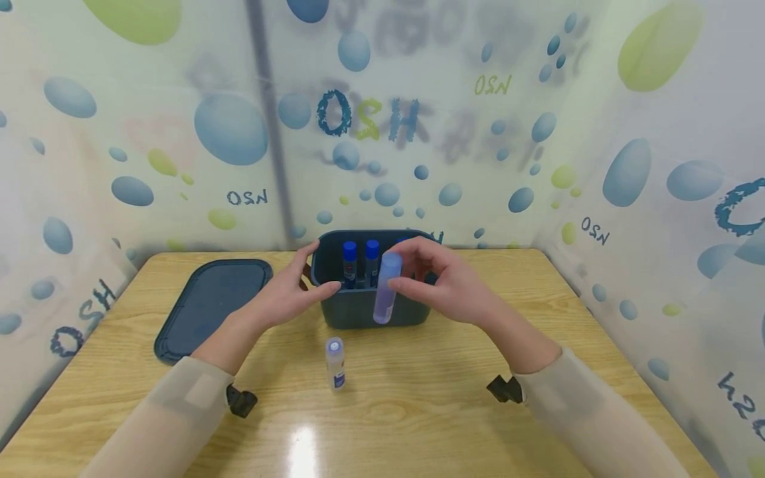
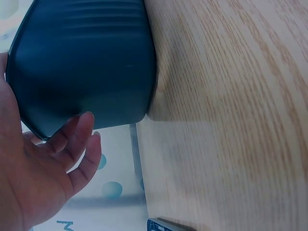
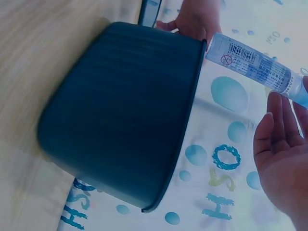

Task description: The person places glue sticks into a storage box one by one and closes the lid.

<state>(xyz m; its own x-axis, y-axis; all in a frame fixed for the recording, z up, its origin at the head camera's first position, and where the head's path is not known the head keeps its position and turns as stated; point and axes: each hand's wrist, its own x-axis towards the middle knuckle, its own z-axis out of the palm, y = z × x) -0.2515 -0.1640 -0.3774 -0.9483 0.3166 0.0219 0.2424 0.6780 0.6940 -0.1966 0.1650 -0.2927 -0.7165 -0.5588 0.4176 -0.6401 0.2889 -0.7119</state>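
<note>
Up front, just a clear tube (image 1: 336, 365) with a blue label on the wooden table (image 1: 418, 411). Then, pinched between thumb and fingers of the right hand (image 1: 448, 285), a see-through, bluish-purple tube (image 1: 385, 299), slightly tilted, printed with a barcode and a little red prohibition sign, held up near the rim of a dark teal bin (image 1: 358, 311). Left hand (image 1: 291, 289) spread wide around the bin's left end. Blue-capped tubes (image 1: 350, 259) inside, dark lid (image 1: 218, 305) off to the left, bubble-print curtain (image 1: 418, 189) way at the back.
</note>
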